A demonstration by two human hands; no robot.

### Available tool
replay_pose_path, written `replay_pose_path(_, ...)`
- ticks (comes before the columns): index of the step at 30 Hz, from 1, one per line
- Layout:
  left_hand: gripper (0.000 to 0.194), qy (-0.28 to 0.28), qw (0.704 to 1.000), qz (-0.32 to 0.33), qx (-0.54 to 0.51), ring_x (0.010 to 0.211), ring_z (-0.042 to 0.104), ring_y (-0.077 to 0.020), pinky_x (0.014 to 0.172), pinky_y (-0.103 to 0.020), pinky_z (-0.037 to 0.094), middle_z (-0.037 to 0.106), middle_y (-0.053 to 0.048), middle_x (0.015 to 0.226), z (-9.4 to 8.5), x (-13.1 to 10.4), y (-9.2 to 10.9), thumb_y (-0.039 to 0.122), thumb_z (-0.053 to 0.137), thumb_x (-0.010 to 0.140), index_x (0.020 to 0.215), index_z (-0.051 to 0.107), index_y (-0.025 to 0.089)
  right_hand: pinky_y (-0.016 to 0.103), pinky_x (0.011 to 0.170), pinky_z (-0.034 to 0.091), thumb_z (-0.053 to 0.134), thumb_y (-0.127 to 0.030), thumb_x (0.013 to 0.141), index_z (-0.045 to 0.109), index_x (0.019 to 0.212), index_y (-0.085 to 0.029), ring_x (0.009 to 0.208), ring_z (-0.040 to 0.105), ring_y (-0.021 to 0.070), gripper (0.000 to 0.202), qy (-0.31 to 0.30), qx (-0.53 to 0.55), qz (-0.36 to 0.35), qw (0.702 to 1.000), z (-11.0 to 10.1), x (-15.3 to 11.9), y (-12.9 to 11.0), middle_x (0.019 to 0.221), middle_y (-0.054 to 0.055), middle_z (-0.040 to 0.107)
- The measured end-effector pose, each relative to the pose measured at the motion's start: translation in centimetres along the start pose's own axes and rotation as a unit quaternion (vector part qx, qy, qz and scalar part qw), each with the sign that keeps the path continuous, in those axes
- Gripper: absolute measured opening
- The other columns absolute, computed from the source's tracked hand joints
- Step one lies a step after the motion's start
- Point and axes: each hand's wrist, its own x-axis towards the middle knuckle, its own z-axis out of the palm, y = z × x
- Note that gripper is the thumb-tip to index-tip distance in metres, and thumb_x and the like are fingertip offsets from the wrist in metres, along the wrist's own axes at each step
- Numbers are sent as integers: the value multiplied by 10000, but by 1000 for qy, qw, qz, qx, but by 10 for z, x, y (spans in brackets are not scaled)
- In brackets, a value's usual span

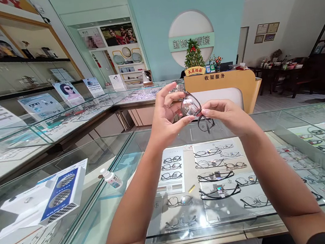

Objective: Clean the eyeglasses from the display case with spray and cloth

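A pair of dark-framed eyeglasses point(190, 104) is held up above the glass counter in the head view, one lens toward the left and the other lower, near the right fingers. My left hand point(169, 115) grips the rim of the left lens between thumb and fingers, with the index finger raised. My right hand point(223, 113) pinches the frame near its middle with thumb and forefinger. The lens is clear, with reflections on it. Part of the frame is hidden behind the right fingertips.
Beneath the arms, a glass display case point(194, 212) holds rows of eyeglasses. On the left counter lie a small white bottle point(112, 178) and a blue and white box point(63, 194). A cashier desk point(219, 77) with a plant point(194, 55) stands beyond.
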Motion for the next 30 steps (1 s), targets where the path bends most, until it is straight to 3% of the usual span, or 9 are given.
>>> replay_pose_path(4,884,-2,1000,-16,25,1130,722,-225,866,-341,620,624,-87,1393,2,-1,3,525,899,858,1594,420,420,346,806,505,881,-590,839,816,889,-225,835,639,179,373,23,-14,-11,1000,0,4,7,911,36,787)
replay_pose_path(6,762,57,993,-9,101,1120,696,-221,888,-352,594,630,-90,1368,7,-2,10,486,882,880,1529,502,365,350,791,514,882,-607,827,819,894,-218,827,651,184,400,54,-32,-28,998,0,6,10,912,46,797)
replay_pose_path(9,358,179,956,13,230,935,624,-180,840,-338,529,659,-50,1088,17,-4,29,389,834,916,1218,696,255,376,809,546,874,-591,832,809,886,-212,837,702,209,388,115,-67,-58,989,1,7,13,924,65,821)
replay_pose_path(11,137,164,955,-21,247,777,547,-153,745,-315,472,631,-15,864,24,-5,41,351,762,960,984,746,217,402,857,569,841,-534,879,806,886,-210,880,747,235,326,155,-108,-88,978,4,7,14,937,74,836)
replay_pose_path(14,249,77,970,-137,186,658,475,-134,632,-303,388,637,-1,730,32,-6,51,387,698,1001,869,791,199,428,936,584,769,-409,956,815,912,-213,972,790,262,206,201,-189,-148,950,15,4,15,994,77,857)
replay_pose_path(19,332,64,961,-235,130,616,377,-134,588,-303,308,486,21,621,36,-6,44,492,723,962,874,825,188,439,977,596,715,-260,981,828,969,-223,1066,808,281,120,218,-311,-201,903,31,0,16,1103,81,868)
replay_pose_path(25,291,67,950,-265,154,612,332,-129,597,-303,261,420,32,610,36,-8,22,452,726,932,909,838,184,466,1030,574,625,-208,1019,833,1104,-209,1180,781,321,225,153,-457,-128,867,35,1,16,1233,110,847)
replay_pose_path(30,242,75,940,-283,178,591,330,-126,596,-303,256,397,41,588,37,-9,8,392,709,913,844,811,184,447,992,558,570,-247,1053,831,1106,-215,1146,776,313,268,106,-473,-68,872,36,-2,9,1194,92,851)
